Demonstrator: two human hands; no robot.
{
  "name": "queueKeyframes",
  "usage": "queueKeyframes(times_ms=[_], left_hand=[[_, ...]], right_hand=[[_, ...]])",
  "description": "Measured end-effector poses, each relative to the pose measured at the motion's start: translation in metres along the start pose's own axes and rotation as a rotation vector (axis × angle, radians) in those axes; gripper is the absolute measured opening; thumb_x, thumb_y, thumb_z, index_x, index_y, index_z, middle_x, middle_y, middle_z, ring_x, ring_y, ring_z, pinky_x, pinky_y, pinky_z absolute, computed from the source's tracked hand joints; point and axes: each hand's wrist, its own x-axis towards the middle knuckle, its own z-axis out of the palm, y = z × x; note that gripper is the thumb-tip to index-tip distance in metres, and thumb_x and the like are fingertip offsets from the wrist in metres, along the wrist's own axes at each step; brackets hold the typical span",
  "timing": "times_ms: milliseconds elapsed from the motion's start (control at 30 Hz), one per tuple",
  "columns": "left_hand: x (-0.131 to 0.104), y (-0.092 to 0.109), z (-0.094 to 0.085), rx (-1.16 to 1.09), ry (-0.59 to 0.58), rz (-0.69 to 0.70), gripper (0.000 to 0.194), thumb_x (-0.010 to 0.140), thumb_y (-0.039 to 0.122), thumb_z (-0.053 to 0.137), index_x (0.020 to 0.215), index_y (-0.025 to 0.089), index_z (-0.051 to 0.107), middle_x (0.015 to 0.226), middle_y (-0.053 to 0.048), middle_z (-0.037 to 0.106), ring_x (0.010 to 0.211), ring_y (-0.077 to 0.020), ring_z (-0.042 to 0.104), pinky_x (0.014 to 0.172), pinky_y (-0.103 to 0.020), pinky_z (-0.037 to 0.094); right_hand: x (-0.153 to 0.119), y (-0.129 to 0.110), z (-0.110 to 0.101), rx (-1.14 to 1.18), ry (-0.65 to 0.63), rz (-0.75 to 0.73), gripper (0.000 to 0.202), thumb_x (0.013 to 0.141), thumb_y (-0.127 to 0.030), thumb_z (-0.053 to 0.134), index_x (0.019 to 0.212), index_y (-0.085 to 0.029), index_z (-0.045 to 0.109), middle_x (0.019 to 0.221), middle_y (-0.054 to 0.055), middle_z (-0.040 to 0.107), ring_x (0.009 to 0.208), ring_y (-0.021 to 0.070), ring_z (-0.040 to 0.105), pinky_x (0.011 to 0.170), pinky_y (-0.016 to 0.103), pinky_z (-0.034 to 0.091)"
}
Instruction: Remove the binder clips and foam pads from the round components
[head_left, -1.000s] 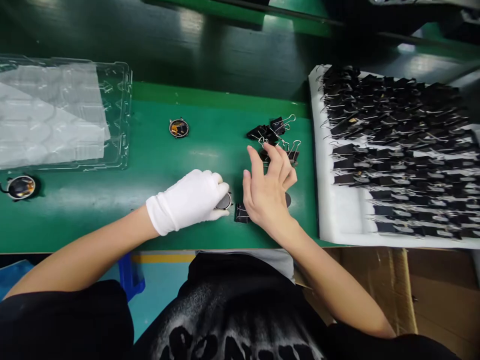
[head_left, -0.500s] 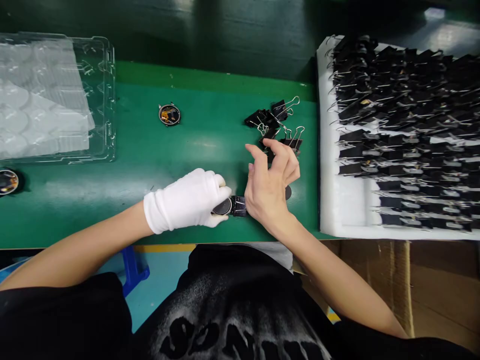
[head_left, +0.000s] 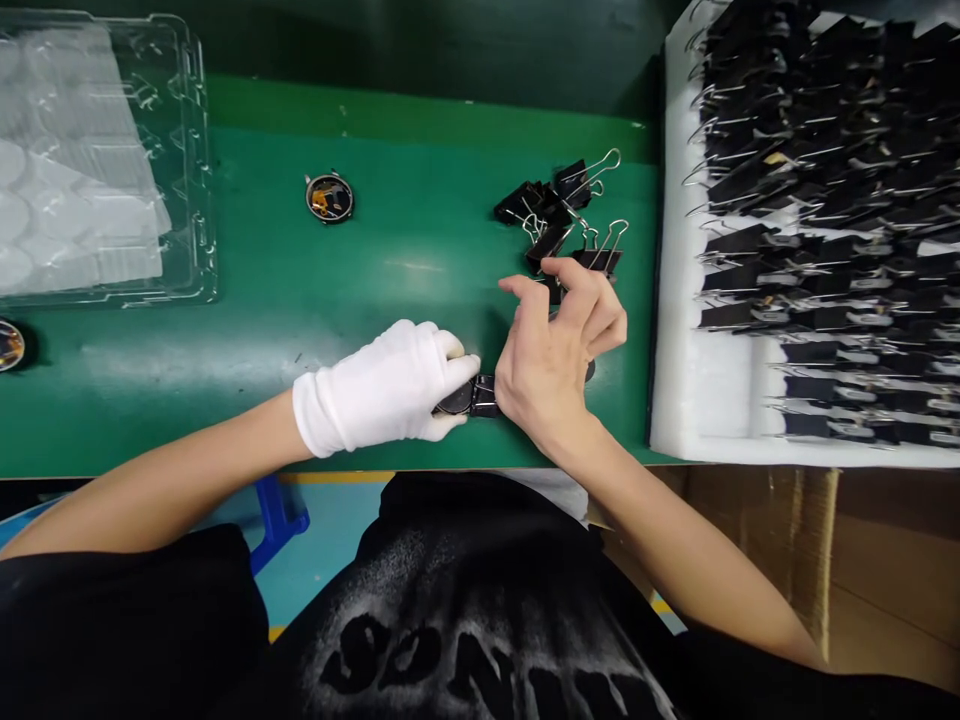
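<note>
My left hand (head_left: 390,385), in a white glove, is closed around a round dark watch case (head_left: 456,398) low over the green mat, its fingers covering part of the case. A black binder clip (head_left: 484,396) sits at the right side of the case, apparently gripping its edge. Against the clip's other end rests the heel of my bare right hand (head_left: 559,350). Its fingers are bent and apart, with nothing seen in them. Just beyond those fingertips lies a heap of black binder clips (head_left: 551,215) with wire handles. A small dark disc (head_left: 590,370) shows partly behind the right hand.
A second watch case (head_left: 329,198) with an orange part inside lies farther back on the green mat (head_left: 405,290). To the left stands a clear plastic tray (head_left: 196,200) with white sheets. A white foam box (head_left: 675,300) full of clipped pieces fills the right side. Another round piece (head_left: 9,345) is at the left edge.
The whole view has shifted slightly. My left hand still grips the watch case, and my right hand stays against the clip with its fingers a little differently bent.
</note>
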Motion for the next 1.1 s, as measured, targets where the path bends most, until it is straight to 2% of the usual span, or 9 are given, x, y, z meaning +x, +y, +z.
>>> queueKeyframes(times_ms=[200,500,600,700,767,833,933,1000,1100], left_hand=[[0.004,0.005,-0.001,-0.045,-0.011,-0.028,0.029,0.092,0.043,0.066,0.102,0.016,0.066,0.086,-0.008,0.066,0.075,-0.0249,0.062,0.063,-0.036,0.036],[0.005,0.002,0.000,-0.075,-0.032,-0.021,0.031,0.095,0.043,0.062,0.110,0.016,0.065,0.092,-0.010,0.067,0.080,-0.0253,0.063,0.070,-0.037,0.041],[0.005,0.001,-0.003,-0.027,-0.027,0.019,0.039,0.096,0.047,0.061,0.120,0.017,0.064,0.092,-0.010,0.068,0.076,-0.0250,0.063,0.066,-0.037,0.038],[0.006,0.005,-0.007,0.040,-0.018,0.051,0.045,0.097,0.053,0.058,0.126,0.019,0.064,0.093,-0.011,0.069,0.075,-0.0254,0.064,0.064,-0.035,0.036],[0.007,0.009,-0.008,0.079,-0.004,-0.010,0.042,0.096,0.053,0.058,0.121,0.020,0.066,0.091,-0.010,0.069,0.075,-0.0261,0.066,0.064,-0.035,0.037],[0.006,0.013,-0.008,0.138,0.066,-0.194,0.048,0.095,0.054,0.058,0.125,0.017,0.064,0.090,-0.011,0.071,0.076,-0.0273,0.068,0.064,-0.035,0.038],[0.001,0.013,-0.008,0.245,0.209,-0.457,0.076,0.094,0.064,0.055,0.148,0.010,0.048,0.089,-0.014,0.073,0.072,-0.0273,0.070,0.062,-0.034,0.038],[-0.005,0.008,-0.010,0.275,0.239,-0.479,0.086,0.094,0.070,0.052,0.155,0.009,0.041,0.083,-0.011,0.074,0.066,-0.0253,0.069,0.059,-0.032,0.037],[-0.012,-0.008,-0.021,0.289,0.256,-0.459,0.071,0.100,0.064,0.045,0.154,0.018,0.047,0.076,-0.007,0.073,0.065,-0.0247,0.069,0.059,-0.032,0.036]], right_hand=[[-0.001,-0.003,-0.002,0.042,0.008,0.048,0.046,0.090,-0.014,0.042,0.126,-0.033,0.064,0.149,0.011,0.047,0.143,0.0359,0.034,0.108,0.064,0.028],[0.000,-0.008,-0.010,0.113,-0.057,0.084,0.043,0.094,-0.018,0.047,0.129,-0.035,0.067,0.149,0.013,0.049,0.145,0.0427,0.034,0.103,0.065,0.031],[-0.002,-0.009,-0.010,0.124,0.000,0.077,0.043,0.095,-0.016,0.044,0.129,-0.033,0.065,0.146,0.014,0.050,0.142,0.0409,0.037,0.104,0.064,0.031],[0.004,-0.006,-0.020,0.146,0.106,0.088,0.042,0.099,-0.018,0.038,0.129,-0.031,0.064,0.140,0.015,0.053,0.136,0.0379,0.043,0.104,0.062,0.032],[0.015,0.000,-0.032,0.169,0.157,0.101,0.039,0.103,-0.024,0.034,0.129,-0.028,0.064,0.135,0.016,0.055,0.131,0.0367,0.046,0.103,0.059,0.034],[0.029,0.009,-0.043,0.161,0.175,0.096,0.037,0.105,-0.033,0.036,0.127,-0.024,0.065,0.133,0.017,0.055,0.128,0.0377,0.047,0.100,0.058,0.035],[0.052,0.024,-0.051,0.100,0.120,0.033,0.037,0.103,-0.045,0.048,0.124,-0.021,0.067,0.130,0.020,0.059,0.123,0.0403,0.048,0.096,0.057,0.035],[0.066,0.032,-0.051,0.100,0.020,-0.026,0.034,0.101,-0.043,0.054,0.120,-0.020,0.070,0.121,0.018,0.065,0.116,0.0383,0.053,0.094,0.054,0.034],[0.082,0.040,-0.052,0.188,-0.145,-0.097,0.023,0.100,-0.029,0.055,0.101,-0.021,0.076,0.101,0.011,0.073,0.102,0.0307,0.061,0.092,0.048,0.031]])
